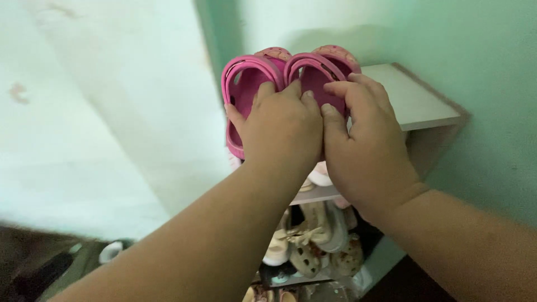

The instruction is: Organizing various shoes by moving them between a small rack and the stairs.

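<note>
A pale curtain (100, 112) hangs well to the left of the fingers. The left hand (282, 128) lies with its fingers curled over the heel opening of the left pink moulded-plastic clog (243, 84), thumb spread along that clog's side, gripping it. Just beside it, fingertips almost touching, the right hand (363, 145) presses its bent fingers on the right pink moulded-plastic clog (319, 70), holding it. Both clogs sit side by side beyond the fingertips on the top board of a white shelf rack (419, 100). Under the wrists, lower shelves hold pale shoes (313, 235). Right of the fingers stands a green wall (492, 84).
</note>
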